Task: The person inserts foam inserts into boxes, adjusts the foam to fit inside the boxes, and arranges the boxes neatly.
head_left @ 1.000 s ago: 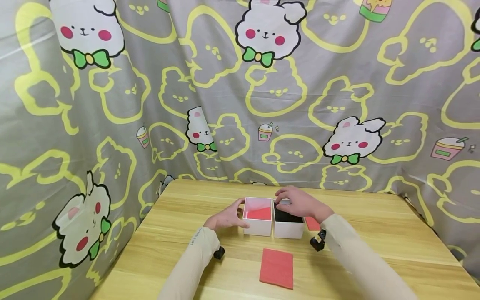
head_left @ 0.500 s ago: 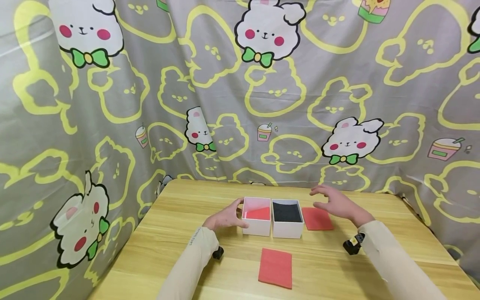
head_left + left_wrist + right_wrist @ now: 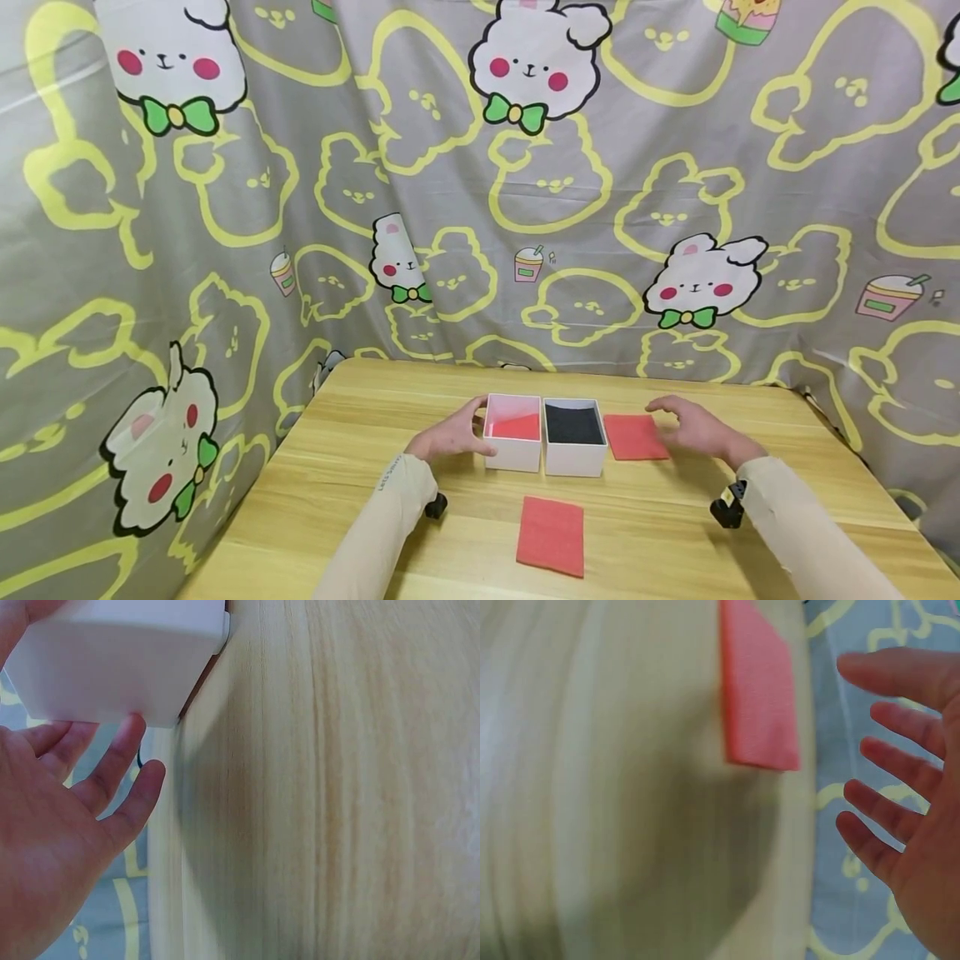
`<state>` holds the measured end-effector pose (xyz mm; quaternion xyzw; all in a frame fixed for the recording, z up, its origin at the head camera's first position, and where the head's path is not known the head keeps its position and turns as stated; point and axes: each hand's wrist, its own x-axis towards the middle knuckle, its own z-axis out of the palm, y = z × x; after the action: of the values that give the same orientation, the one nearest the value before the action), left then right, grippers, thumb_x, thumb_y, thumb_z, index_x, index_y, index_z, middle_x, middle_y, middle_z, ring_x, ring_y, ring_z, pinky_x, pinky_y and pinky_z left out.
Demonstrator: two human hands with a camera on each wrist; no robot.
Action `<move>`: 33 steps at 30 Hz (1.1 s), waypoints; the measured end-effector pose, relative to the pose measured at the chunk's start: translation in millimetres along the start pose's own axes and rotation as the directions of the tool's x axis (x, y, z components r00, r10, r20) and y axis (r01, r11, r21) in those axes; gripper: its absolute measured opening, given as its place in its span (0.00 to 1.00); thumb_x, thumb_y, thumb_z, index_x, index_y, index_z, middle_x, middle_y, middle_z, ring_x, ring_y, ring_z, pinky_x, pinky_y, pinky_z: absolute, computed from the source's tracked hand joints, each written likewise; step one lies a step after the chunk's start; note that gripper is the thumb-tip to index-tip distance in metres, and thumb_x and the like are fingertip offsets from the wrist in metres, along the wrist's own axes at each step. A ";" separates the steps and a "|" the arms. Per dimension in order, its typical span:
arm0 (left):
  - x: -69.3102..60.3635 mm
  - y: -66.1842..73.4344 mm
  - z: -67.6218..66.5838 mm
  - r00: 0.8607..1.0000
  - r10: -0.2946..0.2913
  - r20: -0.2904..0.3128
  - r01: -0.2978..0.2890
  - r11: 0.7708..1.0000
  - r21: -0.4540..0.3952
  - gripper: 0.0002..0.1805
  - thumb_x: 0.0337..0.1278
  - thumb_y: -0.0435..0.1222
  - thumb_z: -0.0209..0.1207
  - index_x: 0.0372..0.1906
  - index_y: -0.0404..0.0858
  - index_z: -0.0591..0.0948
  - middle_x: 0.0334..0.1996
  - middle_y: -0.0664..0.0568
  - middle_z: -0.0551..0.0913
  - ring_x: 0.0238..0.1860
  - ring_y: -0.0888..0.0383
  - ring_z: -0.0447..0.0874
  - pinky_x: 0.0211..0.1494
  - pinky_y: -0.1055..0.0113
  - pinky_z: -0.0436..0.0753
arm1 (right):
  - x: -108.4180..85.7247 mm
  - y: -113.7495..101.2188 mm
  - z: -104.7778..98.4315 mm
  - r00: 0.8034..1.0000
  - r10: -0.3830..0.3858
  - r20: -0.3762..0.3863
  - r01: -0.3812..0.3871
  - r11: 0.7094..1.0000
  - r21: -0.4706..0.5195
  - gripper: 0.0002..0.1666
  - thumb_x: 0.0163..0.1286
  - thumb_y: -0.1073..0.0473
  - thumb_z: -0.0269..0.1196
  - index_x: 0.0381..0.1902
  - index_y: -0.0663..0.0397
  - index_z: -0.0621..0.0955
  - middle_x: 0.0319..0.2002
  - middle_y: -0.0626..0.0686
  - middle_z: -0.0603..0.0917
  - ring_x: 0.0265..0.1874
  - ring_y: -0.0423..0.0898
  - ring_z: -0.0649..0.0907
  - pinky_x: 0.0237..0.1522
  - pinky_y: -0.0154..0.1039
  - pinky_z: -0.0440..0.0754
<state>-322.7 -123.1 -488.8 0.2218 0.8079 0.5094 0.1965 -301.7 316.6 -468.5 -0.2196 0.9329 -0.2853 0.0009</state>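
Two white open-topped boxes stand side by side on the wooden table. My left hand point(image 3: 448, 434) holds the left box point(image 3: 513, 455) at its left side, thumb near the front corner and fingers along the far side; the left wrist view shows fingertips against the box wall point(image 3: 112, 671). A red piece point(image 3: 519, 427) lies inside it. The right box point(image 3: 575, 459) contains a black cloth-like piece point(image 3: 573, 426). My right hand point(image 3: 699, 433), holding nothing, hovers with spread, slightly bent fingers beside a flat red felt-like piece point(image 3: 630, 437), also seen in the right wrist view.
Another flat red piece point(image 3: 551, 536) lies on the table point(image 3: 645, 533) in front of the boxes. A grey patterned curtain point(image 3: 465, 183) hangs behind the table and on the left. Each wrist carries a small black device.
My right hand has left the right box and moved to the right, then lower, beside the right-hand red piece. The left hand stays at the left box.
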 end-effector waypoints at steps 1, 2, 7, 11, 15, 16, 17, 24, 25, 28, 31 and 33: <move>0.1 0.5 0.0 1.000 -0.001 0.000 0.001 1.000 -0.001 0.56 0.43 0.34 0.72 0.74 0.42 0.48 0.61 0.50 0.65 0.56 0.51 0.69 0.51 0.60 0.75 | -0.3 2.3 2.4 1.000 -0.006 0.005 0.006 1.000 -0.010 0.33 0.55 0.58 0.70 0.56 0.67 0.74 0.57 0.68 0.72 0.56 0.69 0.69 0.54 0.64 0.66; 0.2 0.8 -0.2 1.000 -0.001 0.000 0.001 1.000 -0.001 0.56 0.42 0.34 0.72 0.74 0.43 0.48 0.61 0.50 0.65 0.56 0.51 0.69 0.51 0.61 0.75 | -0.4 4.2 4.8 1.000 -0.014 0.011 0.014 1.000 -0.018 0.35 0.53 0.57 0.72 0.56 0.67 0.74 0.57 0.68 0.72 0.56 0.69 0.69 0.55 0.64 0.65; 0.3 1.1 -0.1 1.000 0.000 0.008 0.000 1.000 -0.024 0.56 0.43 0.33 0.72 0.74 0.42 0.48 0.59 0.48 0.67 0.54 0.50 0.71 0.50 0.61 0.76 | 0.7 8.4 14.7 0.998 -0.059 0.038 0.061 0.997 -0.051 0.47 0.45 0.49 0.76 0.58 0.69 0.72 0.58 0.70 0.70 0.58 0.70 0.67 0.57 0.65 0.63; 0.5 1.6 -0.2 1.000 0.006 0.011 -0.006 1.000 -0.029 0.55 0.43 0.33 0.71 0.74 0.42 0.49 0.59 0.45 0.67 0.54 0.50 0.71 0.50 0.60 0.76 | 2.2 8.2 20.1 0.997 -0.036 0.070 0.039 0.998 -0.041 0.54 0.43 0.47 0.77 0.63 0.69 0.68 0.63 0.74 0.63 0.61 0.72 0.61 0.59 0.67 0.57; 0.5 1.7 -0.5 1.000 0.004 0.011 -0.004 1.000 -0.015 0.55 0.43 0.34 0.72 0.74 0.42 0.49 0.60 0.46 0.66 0.55 0.50 0.70 0.50 0.60 0.76 | 4.1 6.7 26.1 0.995 -0.002 0.104 0.006 0.999 -0.032 0.57 0.40 0.47 0.78 0.65 0.68 0.67 0.65 0.73 0.59 0.63 0.73 0.58 0.59 0.69 0.55; 0.7 1.6 -0.5 1.000 0.006 0.010 -0.005 1.000 -0.013 0.55 0.43 0.34 0.72 0.74 0.42 0.49 0.60 0.46 0.66 0.55 0.50 0.70 0.51 0.60 0.76 | 5.2 6.5 27.6 0.994 -0.003 0.109 0.007 0.999 -0.039 0.58 0.40 0.47 0.78 0.65 0.68 0.67 0.65 0.74 0.59 0.62 0.73 0.58 0.58 0.69 0.55; 0.6 1.6 -0.5 1.000 0.003 0.010 -0.003 1.000 -0.012 0.55 0.42 0.34 0.72 0.74 0.42 0.49 0.61 0.46 0.66 0.55 0.50 0.70 0.51 0.60 0.76 | 6.4 6.3 29.5 0.994 -0.004 0.111 0.009 0.999 -0.044 0.57 0.39 0.48 0.78 0.64 0.68 0.67 0.65 0.73 0.59 0.62 0.73 0.58 0.58 0.69 0.55; 0.6 0.6 -0.9 1.000 -0.007 0.007 0.007 1.000 -0.017 0.55 0.42 0.34 0.72 0.74 0.44 0.49 0.59 0.46 0.68 0.54 0.51 0.71 0.50 0.60 0.76 | 16.9 6.2 41.5 0.994 0.007 0.108 0.001 0.997 -0.078 0.58 0.41 0.47 0.77 0.65 0.70 0.65 0.64 0.72 0.63 0.62 0.70 0.61 0.60 0.65 0.59; 0.7 0.3 -0.9 1.000 -0.006 0.007 0.006 1.000 -0.014 0.55 0.43 0.34 0.72 0.74 0.44 0.49 0.59 0.46 0.68 0.54 0.51 0.71 0.50 0.61 0.76 | 18.1 5.8 42.2 0.994 0.014 0.106 -0.007 0.997 -0.072 0.58 0.41 0.47 0.77 0.65 0.70 0.65 0.64 0.72 0.63 0.62 0.70 0.62 0.60 0.65 0.59; 0.6 -0.1 -0.8 1.000 -0.004 0.010 0.004 1.000 -0.010 0.55 0.43 0.34 0.72 0.74 0.44 0.49 0.59 0.46 0.67 0.55 0.51 0.70 0.51 0.60 0.75 | 21.1 5.0 43.7 0.993 0.036 0.111 -0.029 0.997 -0.066 0.59 0.42 0.47 0.77 0.65 0.72 0.64 0.63 0.72 0.65 0.61 0.69 0.63 0.59 0.64 0.60; 0.3 0.0 -0.8 1.000 -0.007 0.011 0.007 1.000 -0.008 0.55 0.43 0.35 0.72 0.73 0.44 0.50 0.59 0.46 0.68 0.55 0.52 0.70 0.51 0.60 0.75 | 22.6 3.2 43.9 0.992 0.053 0.118 -0.043 0.996 -0.080 0.58 0.43 0.47 0.76 0.65 0.72 0.64 0.61 0.70 0.68 0.59 0.68 0.66 0.59 0.63 0.61; -0.1 0.1 -1.1 1.000 -0.007 0.008 0.007 1.000 -0.006 0.55 0.43 0.35 0.72 0.73 0.44 0.50 0.58 0.46 0.68 0.54 0.52 0.70 0.51 0.60 0.75 | 23.0 1.8 43.5 0.991 0.054 0.120 -0.042 0.994 -0.100 0.57 0.44 0.46 0.76 0.64 0.72 0.65 0.59 0.70 0.69 0.58 0.67 0.66 0.58 0.63 0.62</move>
<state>-323.2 -123.9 -488.3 0.2205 0.8062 0.5104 0.2023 -317.6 285.3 -503.1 -0.2137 0.9490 -0.2255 0.0541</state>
